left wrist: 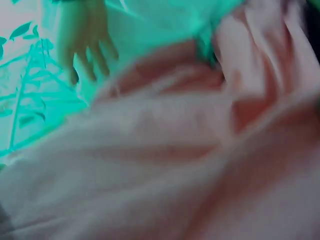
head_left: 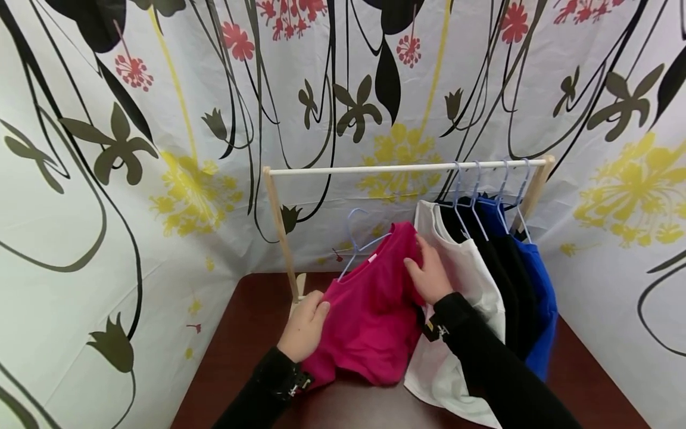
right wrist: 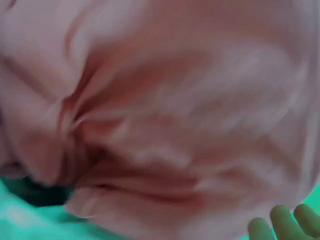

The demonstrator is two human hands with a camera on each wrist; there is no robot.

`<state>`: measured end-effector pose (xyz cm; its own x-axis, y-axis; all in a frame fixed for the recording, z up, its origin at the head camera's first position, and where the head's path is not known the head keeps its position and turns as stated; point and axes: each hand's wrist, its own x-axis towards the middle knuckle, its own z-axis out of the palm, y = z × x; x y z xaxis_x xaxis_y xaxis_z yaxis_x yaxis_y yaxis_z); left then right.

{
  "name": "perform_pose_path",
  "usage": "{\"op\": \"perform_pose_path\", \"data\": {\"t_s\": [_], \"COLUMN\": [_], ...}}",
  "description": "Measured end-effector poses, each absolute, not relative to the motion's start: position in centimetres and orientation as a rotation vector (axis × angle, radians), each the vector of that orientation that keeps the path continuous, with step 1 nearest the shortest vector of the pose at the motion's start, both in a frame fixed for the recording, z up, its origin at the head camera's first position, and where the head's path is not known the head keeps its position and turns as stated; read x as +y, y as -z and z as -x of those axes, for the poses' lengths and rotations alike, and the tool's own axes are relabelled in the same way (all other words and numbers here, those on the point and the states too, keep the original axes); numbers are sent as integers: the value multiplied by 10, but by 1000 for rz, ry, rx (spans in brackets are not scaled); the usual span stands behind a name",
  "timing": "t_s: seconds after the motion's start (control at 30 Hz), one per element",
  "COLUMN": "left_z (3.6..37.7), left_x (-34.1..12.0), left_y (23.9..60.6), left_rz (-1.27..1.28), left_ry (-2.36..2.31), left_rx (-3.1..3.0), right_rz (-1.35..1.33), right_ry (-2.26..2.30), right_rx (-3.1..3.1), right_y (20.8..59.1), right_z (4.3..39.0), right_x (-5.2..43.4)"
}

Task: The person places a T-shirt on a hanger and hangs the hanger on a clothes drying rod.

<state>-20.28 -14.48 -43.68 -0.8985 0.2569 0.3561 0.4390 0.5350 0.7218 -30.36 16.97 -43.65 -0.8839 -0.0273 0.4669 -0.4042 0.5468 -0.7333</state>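
Here the pink shirt on its hanger is held between both hands, below the rail. Left hand fingers are curled on its lower left edge, right hand fingers pinch its right shoulder. The hook lies up-left of the fingers. No writing can be read.

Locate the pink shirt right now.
In the head view the pink shirt is centre frame, held between the left hand and right hand, below the rail and just left of the hanging white shirt.
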Motion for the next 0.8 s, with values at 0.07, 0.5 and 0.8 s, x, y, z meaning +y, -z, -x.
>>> {"op": "perform_pose_path", "data": {"t_s": [0.07,0.5,0.8], "left_z": [200,185,183], "left_x": [-134,-58,-36], "left_y": [433,406,383], "left_rz": [625,707,731], "left_ry": [1309,1594,1613], "left_rx": [-2563,-2548,-2526], "right_rz": [-422,-473,-478], "right_ry": [-1315,-1412,-1405], "right_rx": [-2415,-2413,-2454], "right_y": [424,376,348], "right_z": [297,299,320], "right_x": [156,126,146]}}
